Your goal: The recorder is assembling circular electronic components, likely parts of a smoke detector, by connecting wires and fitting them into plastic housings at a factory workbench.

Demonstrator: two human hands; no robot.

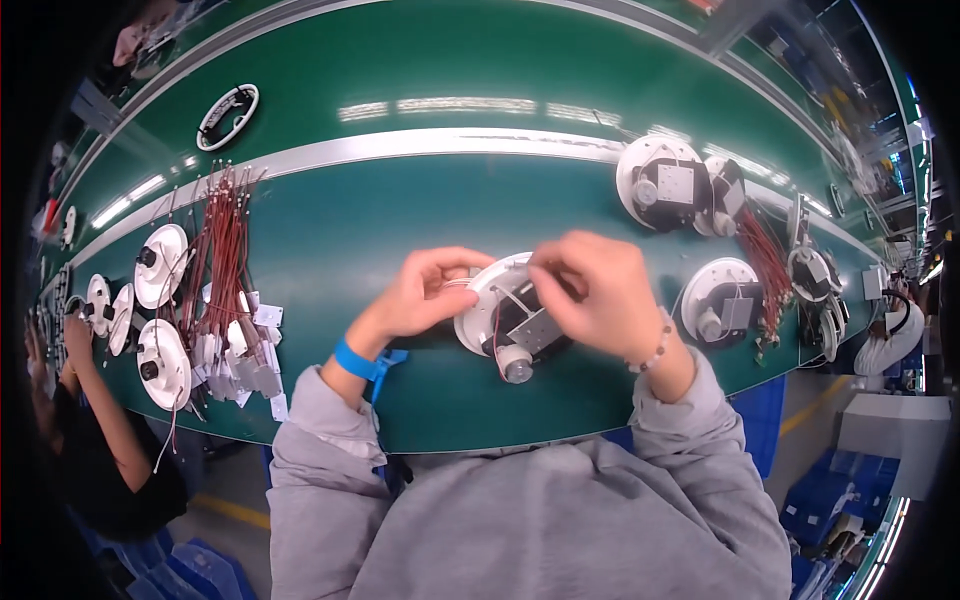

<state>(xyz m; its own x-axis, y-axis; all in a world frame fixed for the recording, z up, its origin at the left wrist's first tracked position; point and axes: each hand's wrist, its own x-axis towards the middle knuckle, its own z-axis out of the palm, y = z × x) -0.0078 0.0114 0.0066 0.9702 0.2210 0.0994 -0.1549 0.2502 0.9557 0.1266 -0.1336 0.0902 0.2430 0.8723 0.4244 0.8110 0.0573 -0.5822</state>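
Observation:
In front of me a round white housing [485, 305] stands tilted on the green table. It carries a dark inner plate, a pale rectangular board, thin wires and a small clear-capped cylinder [517, 368] at its lower side. My left hand [425, 290] pinches the housing's left rim between thumb and fingers; a blue band circles that wrist. My right hand [590, 290] is closed over the housing's upper right part, thumb and fingertips drawn together. What sits between those fingertips is hidden. A beaded bracelet is on the right wrist.
Left lie a bundle of red-brown wires [228, 240] with white plates and several round white housings [163, 268]. More housings [722, 302] and wires stand right. A white ring [228, 117] lies beyond the metal rail [480, 142]. Another person's arm [105, 400] reaches in far left.

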